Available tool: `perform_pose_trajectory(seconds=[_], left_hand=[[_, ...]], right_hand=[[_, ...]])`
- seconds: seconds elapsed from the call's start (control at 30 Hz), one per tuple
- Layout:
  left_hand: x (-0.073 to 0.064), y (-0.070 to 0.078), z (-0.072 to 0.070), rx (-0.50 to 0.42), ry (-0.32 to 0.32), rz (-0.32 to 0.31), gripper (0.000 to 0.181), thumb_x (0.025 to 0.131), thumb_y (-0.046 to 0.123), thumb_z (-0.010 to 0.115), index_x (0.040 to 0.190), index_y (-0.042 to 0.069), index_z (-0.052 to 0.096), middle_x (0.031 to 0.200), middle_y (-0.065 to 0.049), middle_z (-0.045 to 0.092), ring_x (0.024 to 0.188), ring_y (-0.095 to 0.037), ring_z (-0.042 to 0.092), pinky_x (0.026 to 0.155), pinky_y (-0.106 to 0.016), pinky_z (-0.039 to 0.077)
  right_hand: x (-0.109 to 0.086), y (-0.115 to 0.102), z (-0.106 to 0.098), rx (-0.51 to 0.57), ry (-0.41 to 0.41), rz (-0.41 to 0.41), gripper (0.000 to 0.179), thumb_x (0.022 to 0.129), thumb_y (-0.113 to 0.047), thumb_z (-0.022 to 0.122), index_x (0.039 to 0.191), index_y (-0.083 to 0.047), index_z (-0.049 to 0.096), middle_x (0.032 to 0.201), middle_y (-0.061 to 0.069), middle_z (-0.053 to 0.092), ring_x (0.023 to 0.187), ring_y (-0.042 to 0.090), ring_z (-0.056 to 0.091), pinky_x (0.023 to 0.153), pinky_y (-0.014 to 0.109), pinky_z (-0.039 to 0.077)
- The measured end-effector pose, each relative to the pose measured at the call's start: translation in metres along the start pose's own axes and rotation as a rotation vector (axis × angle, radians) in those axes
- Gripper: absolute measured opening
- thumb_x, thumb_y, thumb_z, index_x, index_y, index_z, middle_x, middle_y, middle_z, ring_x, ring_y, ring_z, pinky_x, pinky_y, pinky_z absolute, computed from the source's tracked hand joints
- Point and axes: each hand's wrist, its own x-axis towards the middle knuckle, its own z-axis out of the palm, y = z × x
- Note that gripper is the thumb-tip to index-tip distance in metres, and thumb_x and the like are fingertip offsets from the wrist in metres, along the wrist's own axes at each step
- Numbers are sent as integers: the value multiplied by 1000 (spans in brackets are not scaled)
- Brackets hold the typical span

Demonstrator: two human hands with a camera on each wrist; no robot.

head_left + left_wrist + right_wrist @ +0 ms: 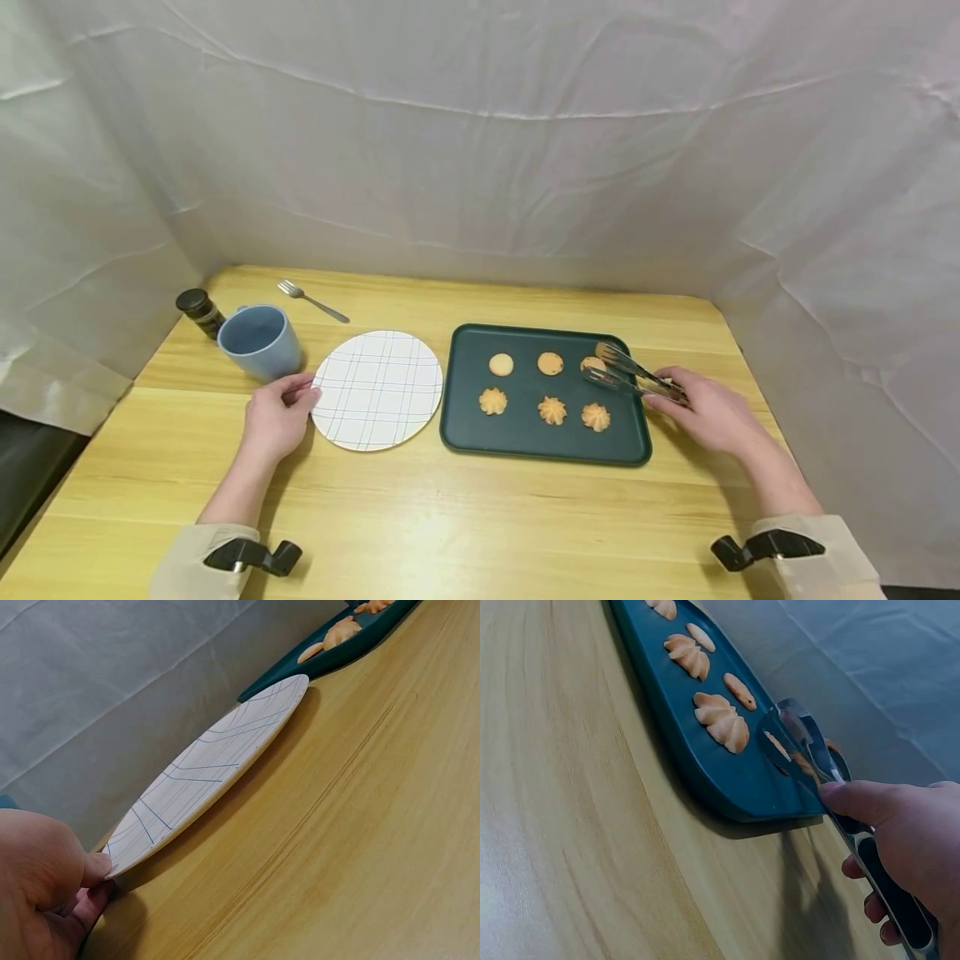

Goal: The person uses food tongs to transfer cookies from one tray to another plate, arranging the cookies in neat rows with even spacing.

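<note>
My left hand [279, 417] pinches the left rim of a round white plate [377, 390] with blue lines, thumb on top and fingers beneath, as the left wrist view shows. In my right hand [712, 408] is a pair of metal tongs [637, 372], gripped by its dark-inlaid handles. The tongs' spread tips reach over the right end of a dark green tray [525, 438], around a round cookie [592, 364] in the back row. Two more round cookies [550, 363] lie left of it, and three swirled cookies [552, 410] make up the front row.
Beyond my left hand stands a blue mug [262, 343], with a black-capped jar [201, 312] behind it. A fork [312, 301] lies toward the table's back edge. Pale cloth [480, 167] hangs along the back and sides of the wooden table [420, 517].
</note>
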Motion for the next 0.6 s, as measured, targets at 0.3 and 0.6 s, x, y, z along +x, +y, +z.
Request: perform_pose_trajectory(seconds=[0.3,0.6], left_hand=[[1,-1,0,0,-6,-12,34,104,16,68,133,-3,70,115,-20,74,109,-30,67,84,-25,47],[1,-1,0,-4,-4,-13,34,104,15,67,133,-2,70,115,-20,73,109,-29,66,84,-24,46]], right_hand=[[5,2,1,4,-33,-15,51,106,-54,60,136,-14,62,115,11,71,97,32,68,77,59,52],[6,3,-1,-6,-51,-29,45,108,-50,58,136,-16,62,116,10,70,96,31,67,75,58,52]])
